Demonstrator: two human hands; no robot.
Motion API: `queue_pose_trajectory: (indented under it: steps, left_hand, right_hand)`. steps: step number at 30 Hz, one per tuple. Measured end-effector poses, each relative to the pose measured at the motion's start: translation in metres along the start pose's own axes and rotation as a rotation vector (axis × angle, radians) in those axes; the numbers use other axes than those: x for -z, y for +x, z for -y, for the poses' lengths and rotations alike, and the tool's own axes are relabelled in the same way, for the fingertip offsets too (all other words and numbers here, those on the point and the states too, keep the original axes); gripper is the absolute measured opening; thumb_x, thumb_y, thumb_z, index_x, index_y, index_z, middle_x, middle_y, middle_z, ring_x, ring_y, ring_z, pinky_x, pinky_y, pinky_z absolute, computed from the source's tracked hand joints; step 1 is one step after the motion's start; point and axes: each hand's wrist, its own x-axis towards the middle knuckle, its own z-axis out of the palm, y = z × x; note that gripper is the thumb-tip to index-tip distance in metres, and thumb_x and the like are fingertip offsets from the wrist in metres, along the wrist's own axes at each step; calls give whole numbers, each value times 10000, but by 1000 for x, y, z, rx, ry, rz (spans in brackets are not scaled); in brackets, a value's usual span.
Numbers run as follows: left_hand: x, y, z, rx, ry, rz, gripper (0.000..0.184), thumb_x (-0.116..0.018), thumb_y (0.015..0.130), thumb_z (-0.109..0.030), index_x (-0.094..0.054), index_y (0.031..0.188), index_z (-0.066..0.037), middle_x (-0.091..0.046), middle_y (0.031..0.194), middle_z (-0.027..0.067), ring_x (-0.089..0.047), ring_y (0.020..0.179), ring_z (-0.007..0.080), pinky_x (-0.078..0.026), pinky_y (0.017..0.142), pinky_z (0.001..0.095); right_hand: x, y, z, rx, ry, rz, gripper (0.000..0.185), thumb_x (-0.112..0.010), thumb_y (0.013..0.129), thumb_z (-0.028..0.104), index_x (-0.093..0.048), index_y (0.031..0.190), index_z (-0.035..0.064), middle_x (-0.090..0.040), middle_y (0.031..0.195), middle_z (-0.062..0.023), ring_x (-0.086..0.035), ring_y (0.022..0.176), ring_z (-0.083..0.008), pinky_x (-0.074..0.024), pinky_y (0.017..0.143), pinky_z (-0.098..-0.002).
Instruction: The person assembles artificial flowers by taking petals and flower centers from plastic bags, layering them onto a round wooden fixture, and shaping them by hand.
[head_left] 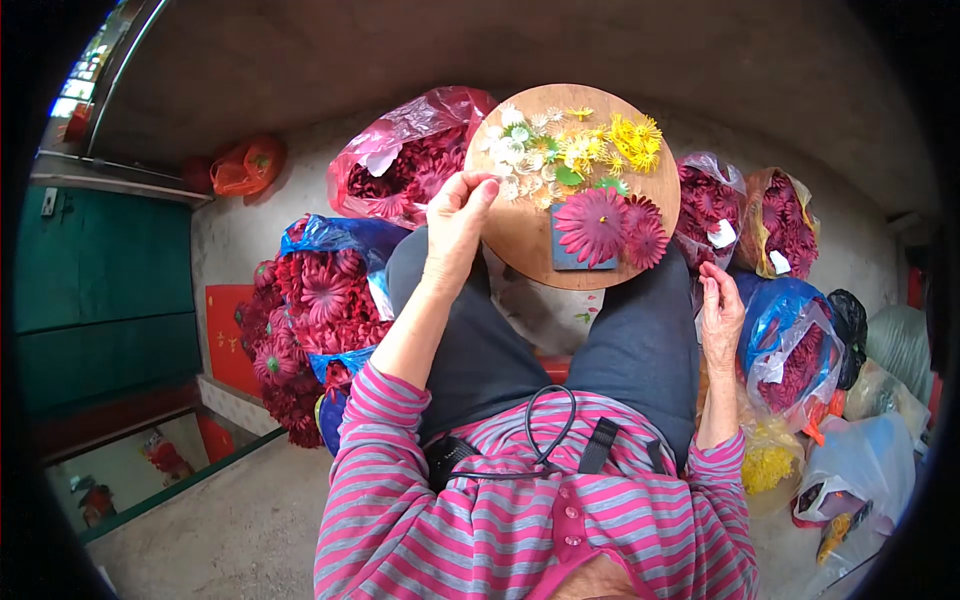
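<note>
My left hand (458, 222) hovers over the left edge of a round wooden table (515, 245), thumb and fingertips pinched together; what they hold, if anything, is too small to tell. My right hand (720, 318) is off the table to the right, beside my knee, its fingers loosely bent and slightly apart with nothing visible in them. Maroon artificial flower heads (592, 226) lie on a dark square block (568, 258) near the table's front. Behind them are yellow flower centres (634, 142), small white pieces (509, 150) and green leaf pieces (568, 176).
Bags of maroon petals stand around me: a pink bag (405, 120) and blue bag (340, 237) at left, a clear bag (735, 170), yellowish bag (800, 190) and blue bag (785, 300) at right. An orange bag (248, 165) sits by the wall.
</note>
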Motion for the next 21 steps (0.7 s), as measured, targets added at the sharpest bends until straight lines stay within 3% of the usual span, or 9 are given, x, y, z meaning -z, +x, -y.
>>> queue_pose_trajectory:
  steps: [3,6,8,10,13,21]
  left_hand:
    - [9,-2,-9,515,-828,58,79,-608,887,-87,-609,933,-23,-583,842,27,-490,657,91,-401,591,209]
    - [12,-13,-26,524,-844,144,97,-617,887,-108,-609,941,-29,-576,822,24,-476,643,75,-387,574,185]
    - [9,-24,-34,534,-868,240,115,-627,886,-129,-609,950,-35,-569,801,20,-461,630,60,-374,557,162]
    - [4,-40,-37,607,-782,314,123,-640,873,-125,-611,953,-36,-570,782,5,-448,621,46,-359,547,152]
    - [-8,-57,-50,586,-666,472,132,-613,895,-139,-605,964,-27,-577,818,13,-458,642,54,-369,583,169]
    - [-29,-40,-86,347,-450,436,133,-609,900,-156,-612,932,-27,-585,783,0,-488,662,62,-393,605,158]
  right_hand:
    - [-1,-2,29,-48,188,58,230,-512,957,129,-602,1121,-6,-655,1033,-95,-612,914,-158,-476,840,-248]
    - [-9,-8,76,-106,251,160,253,-506,966,156,-596,1130,-15,-656,1027,-104,-610,916,-155,-476,844,-249]
    - [-23,-11,102,-77,398,330,203,-527,943,104,-613,1079,-21,-650,1036,-99,-612,902,-149,-484,829,-247]
    - [-40,-16,122,-159,645,398,222,-535,942,108,-597,1111,-21,-648,1039,-109,-609,910,-146,-477,842,-246]
    - [-60,-12,138,-200,722,461,204,-558,935,124,-594,1080,-15,-645,976,-79,-588,850,-116,-466,783,-216]
    - [-55,20,158,-107,564,408,185,-557,937,153,-586,1025,-7,-627,892,-56,-581,791,-119,-477,764,-212]
